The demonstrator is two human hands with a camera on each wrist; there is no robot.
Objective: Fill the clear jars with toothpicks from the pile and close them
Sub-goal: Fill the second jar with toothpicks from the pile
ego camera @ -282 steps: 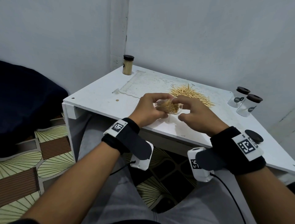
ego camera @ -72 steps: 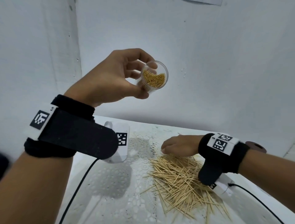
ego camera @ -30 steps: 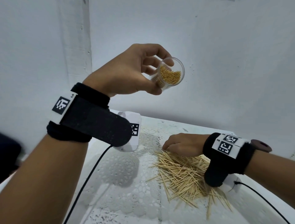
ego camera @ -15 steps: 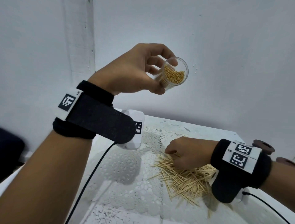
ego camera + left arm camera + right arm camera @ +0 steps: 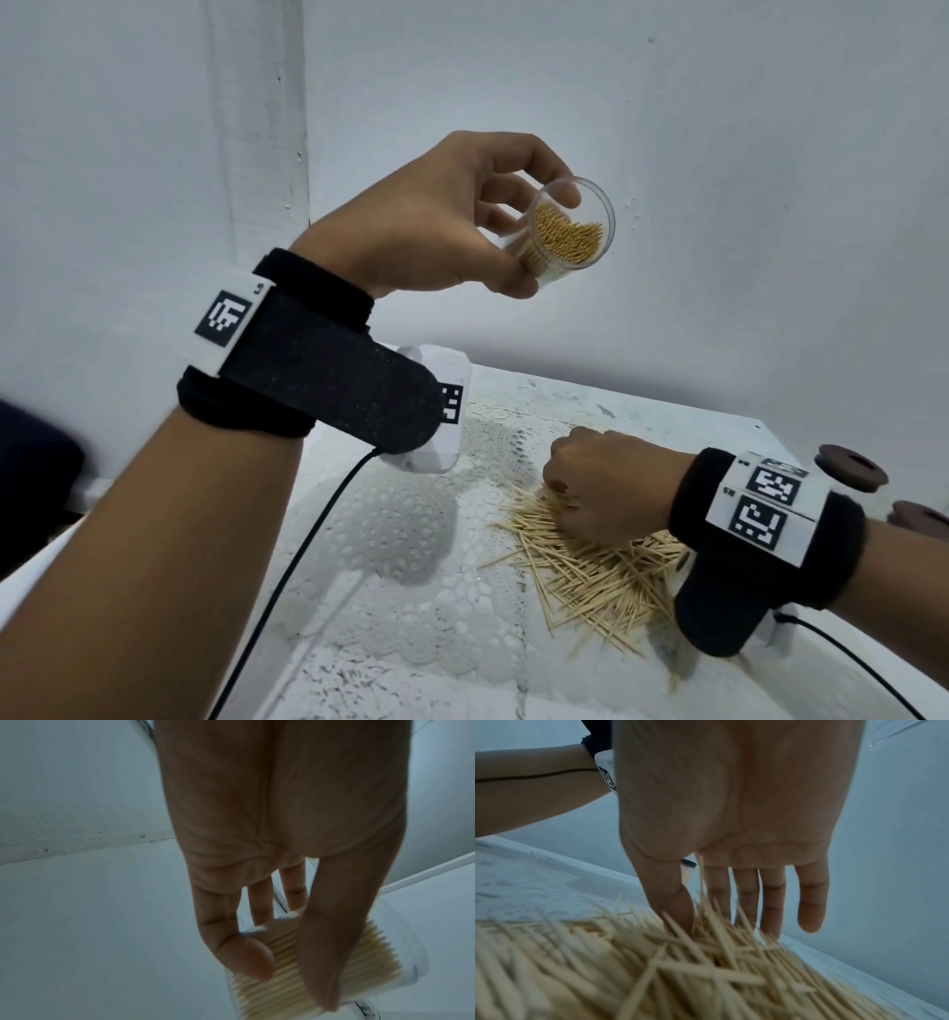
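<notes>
On the white table point(image 5: 667, 421), toward its right edge, lies the loose pile of toothpicks point(image 5: 590, 565), spread flat and crossing in all directions

Seems to be the filling step, about in the middle for this jar: gathering one more bunch from the pile

Left hand point(image 5: 426, 226): lifted high over the table, well apart from the pile, gripping the clear jar point(image 5: 570, 231) between thumb and curled fingers. Holds it tilted, mouth toward the head camera. Inside, toothpicks packed on end, with an open gap at the upper side of the mouth, so probably room for more

Right hand point(image 5: 601, 488): down on the far left part of the pile, fingers pointing down among the sticks, thumb opposite the forefinger with some sticks between them in the right wrist view. Cannot tell whether already pinched tight or only closing

For the next move, likely needed: a firm pinch on a small aligned bunch, a lift, then bringing bunch and jar mouth together, with the sticks parallel to the jar wall so that none catch on the rim

Near the right edge, a dark brown lid point(image 5: 850, 467); a second one point(image 5: 919, 514) cut off by the frame

Hidden: the right fingertips under the sticks, the jar bottom behind the left hand; the other jars out of view
</notes>
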